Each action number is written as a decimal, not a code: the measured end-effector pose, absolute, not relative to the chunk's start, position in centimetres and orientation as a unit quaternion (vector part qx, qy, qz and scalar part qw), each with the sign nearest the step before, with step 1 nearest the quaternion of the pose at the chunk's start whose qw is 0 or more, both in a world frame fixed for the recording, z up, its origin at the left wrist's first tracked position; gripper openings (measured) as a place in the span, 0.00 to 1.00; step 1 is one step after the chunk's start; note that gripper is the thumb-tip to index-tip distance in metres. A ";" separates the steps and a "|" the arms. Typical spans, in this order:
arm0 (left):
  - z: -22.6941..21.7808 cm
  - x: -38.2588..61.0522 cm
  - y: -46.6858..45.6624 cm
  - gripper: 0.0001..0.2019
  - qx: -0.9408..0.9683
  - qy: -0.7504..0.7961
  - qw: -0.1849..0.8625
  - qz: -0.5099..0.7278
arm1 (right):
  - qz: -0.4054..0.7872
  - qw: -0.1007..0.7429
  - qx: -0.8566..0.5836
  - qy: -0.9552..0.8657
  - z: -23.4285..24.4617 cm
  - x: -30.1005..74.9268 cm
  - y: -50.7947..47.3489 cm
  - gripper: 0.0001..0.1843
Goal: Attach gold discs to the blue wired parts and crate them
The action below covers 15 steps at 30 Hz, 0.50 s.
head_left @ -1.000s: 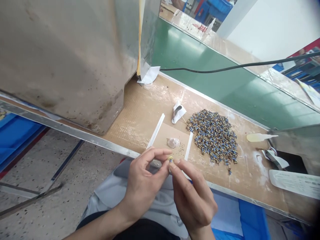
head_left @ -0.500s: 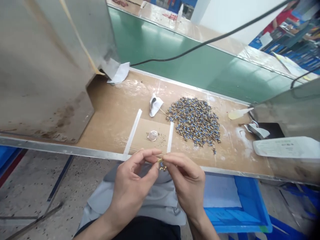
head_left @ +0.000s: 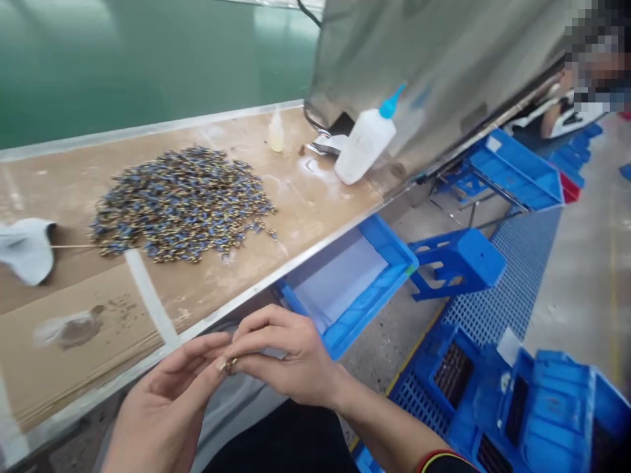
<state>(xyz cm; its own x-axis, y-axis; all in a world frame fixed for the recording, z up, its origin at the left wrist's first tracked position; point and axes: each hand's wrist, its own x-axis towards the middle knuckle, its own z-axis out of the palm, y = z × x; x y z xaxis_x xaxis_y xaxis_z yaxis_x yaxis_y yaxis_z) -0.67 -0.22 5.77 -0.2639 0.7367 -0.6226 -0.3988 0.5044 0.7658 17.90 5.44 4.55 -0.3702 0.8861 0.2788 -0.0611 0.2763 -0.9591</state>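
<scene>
Close to the table's front edge, my left hand (head_left: 165,401) and my right hand (head_left: 288,358) meet at the fingertips. Between them they pinch a small gold-coloured metal piece (head_left: 229,365), mostly covered by the fingers. Beyond the hands lies a wide pile of small gold and blue metal pieces (head_left: 182,207) on the brown table top. At left, a cardboard sheet (head_left: 113,348) is held by a white tape strip (head_left: 150,295). On it are a blurred clear round object (head_left: 69,328) and tiny dark specks.
A white cloth (head_left: 29,249) with a thin stick lies at left. A small bottle (head_left: 277,133) and a large white bottle (head_left: 367,144) with a blue nozzle stand at the back. Below the edge is a blue tray (head_left: 394,253), then a blue stool (head_left: 463,263). Another person (head_left: 552,118) sits far right.
The view has swung right, showing the stool, crates and another person. The hands stay together on the small piece. The large bottle, lying on its side before, now appears tilted upright.
</scene>
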 end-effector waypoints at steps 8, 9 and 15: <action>3.9 2.0 -0.5 0.30 0.222 0.617 0.662 0.363 | 0.416 0.327 -0.626 -0.573 -4.0 26.1 10.2 0.04; 4.0 2.1 -0.6 0.29 0.226 0.619 0.661 0.358 | 0.417 0.294 -0.637 -0.578 -5.6 26.6 11.6 0.04; 4.3 1.6 -1.7 0.27 0.241 0.650 0.629 0.351 | 0.432 0.158 -0.645 -0.610 -12.1 25.6 17.1 0.13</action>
<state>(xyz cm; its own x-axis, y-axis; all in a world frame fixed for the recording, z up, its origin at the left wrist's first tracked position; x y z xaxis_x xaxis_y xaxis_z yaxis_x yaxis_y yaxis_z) 1.58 -1.66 4.31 -0.0923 0.7549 -0.6493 -0.1290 0.6375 0.7596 25.64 17.15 -12.05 -0.1187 0.9238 -0.3641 0.6504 -0.2047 -0.7315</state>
